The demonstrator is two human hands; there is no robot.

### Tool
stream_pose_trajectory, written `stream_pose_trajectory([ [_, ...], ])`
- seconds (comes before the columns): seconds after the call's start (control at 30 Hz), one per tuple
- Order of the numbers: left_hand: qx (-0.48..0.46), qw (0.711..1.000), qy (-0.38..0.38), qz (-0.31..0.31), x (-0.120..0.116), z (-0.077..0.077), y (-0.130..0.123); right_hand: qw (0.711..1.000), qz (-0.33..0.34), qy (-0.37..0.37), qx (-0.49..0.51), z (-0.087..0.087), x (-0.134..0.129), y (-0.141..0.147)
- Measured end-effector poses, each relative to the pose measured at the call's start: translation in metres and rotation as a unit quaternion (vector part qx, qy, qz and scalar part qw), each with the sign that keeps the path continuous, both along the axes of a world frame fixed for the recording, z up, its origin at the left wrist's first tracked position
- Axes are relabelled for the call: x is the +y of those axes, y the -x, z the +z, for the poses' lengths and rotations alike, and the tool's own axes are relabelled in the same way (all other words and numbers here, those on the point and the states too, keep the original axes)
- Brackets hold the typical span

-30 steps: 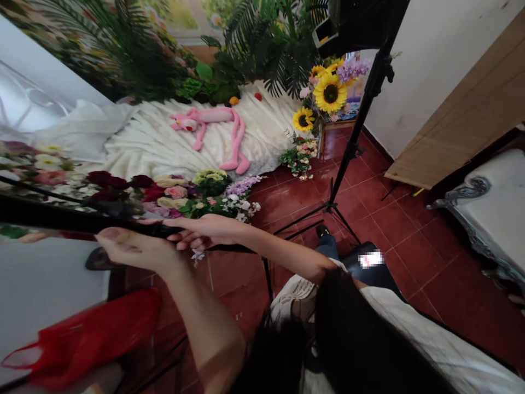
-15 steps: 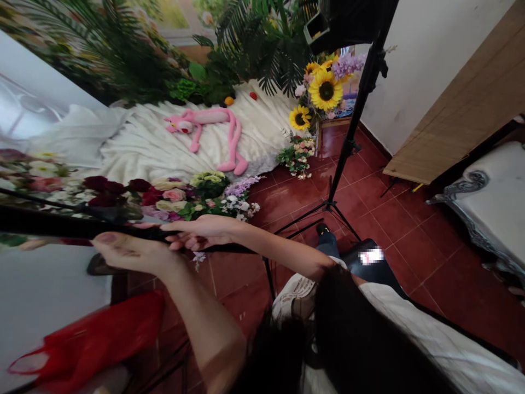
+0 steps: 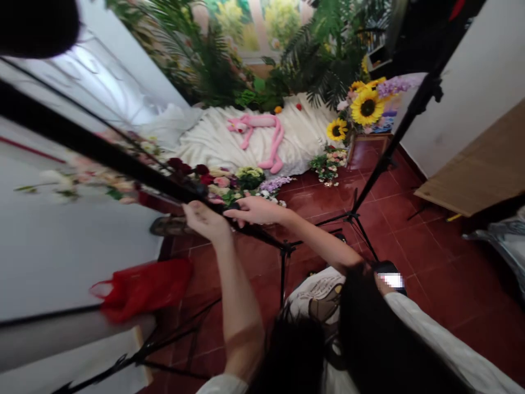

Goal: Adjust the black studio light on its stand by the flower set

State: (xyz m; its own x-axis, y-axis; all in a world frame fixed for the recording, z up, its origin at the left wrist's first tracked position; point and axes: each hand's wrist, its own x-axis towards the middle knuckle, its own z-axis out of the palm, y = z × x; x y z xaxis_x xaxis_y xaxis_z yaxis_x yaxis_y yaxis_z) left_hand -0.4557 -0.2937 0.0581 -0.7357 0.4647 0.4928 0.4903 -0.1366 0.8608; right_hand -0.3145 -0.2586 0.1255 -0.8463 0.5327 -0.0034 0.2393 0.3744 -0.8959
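A black light stand (image 3: pixel 156 183) slants across the view from upper left down to its legs near the middle. My left hand (image 3: pixel 209 221) is closed on its pole, thumb along the near side and fingers partly hidden. Just to the right, my right hand (image 3: pixel 258 210) is closed at a dark knob or collar (image 3: pixel 233 208) on the same pole, fingers bent over it. Beyond the hands lie artificial flowers (image 3: pixel 221 181) along the edge of a white draped cloth (image 3: pixel 209 137).
A pink plush toy (image 3: pixel 262 121) lies on the cloth. Another black stand (image 3: pixel 383 158) rises at right beside sunflowers (image 3: pixel 366 108). A red bag (image 3: pixel 143 284) hangs at lower left, above more stand legs (image 3: pixel 164 347). Red tiles (image 3: pixel 426 262) cover the floor; a wooden board (image 3: pixel 471 164) leans right.
The view has shifted, so the scene sits further right and the pole slants more steeply. Both hands stay on the pole, and more of its lower section and legs shows.
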Motion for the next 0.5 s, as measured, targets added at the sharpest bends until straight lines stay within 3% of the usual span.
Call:
stream_pose_trajectory([
  [0.17, 0.004, 1.0, -0.017, 0.026, -0.003, 0.005, -0.008, 0.969, 0.006, -0.248, -0.019, -0.007, 0.004, -0.001],
  [0.27, 0.006, 0.999, -0.001, 0.037, -0.006, 0.009, -0.014, 0.961, -0.032, -0.273, 0.005, -0.022, 0.009, -0.005],
  [0.33, -0.009, 1.0, -0.004, 0.021, -0.007, 0.012, -0.016, 0.975, -0.107, -0.194, 0.009, -0.03, 0.013, -0.008],
  [0.4, -0.027, 0.999, -0.017, -0.008, -0.007, 0.014, -0.018, 0.987, -0.149, -0.058, -0.009, -0.034, 0.016, -0.008],
  [0.5, -0.044, 0.997, -0.05, -0.042, -0.008, 0.016, -0.017, 0.985, -0.078, 0.14, -0.061, -0.032, 0.014, -0.001],
])
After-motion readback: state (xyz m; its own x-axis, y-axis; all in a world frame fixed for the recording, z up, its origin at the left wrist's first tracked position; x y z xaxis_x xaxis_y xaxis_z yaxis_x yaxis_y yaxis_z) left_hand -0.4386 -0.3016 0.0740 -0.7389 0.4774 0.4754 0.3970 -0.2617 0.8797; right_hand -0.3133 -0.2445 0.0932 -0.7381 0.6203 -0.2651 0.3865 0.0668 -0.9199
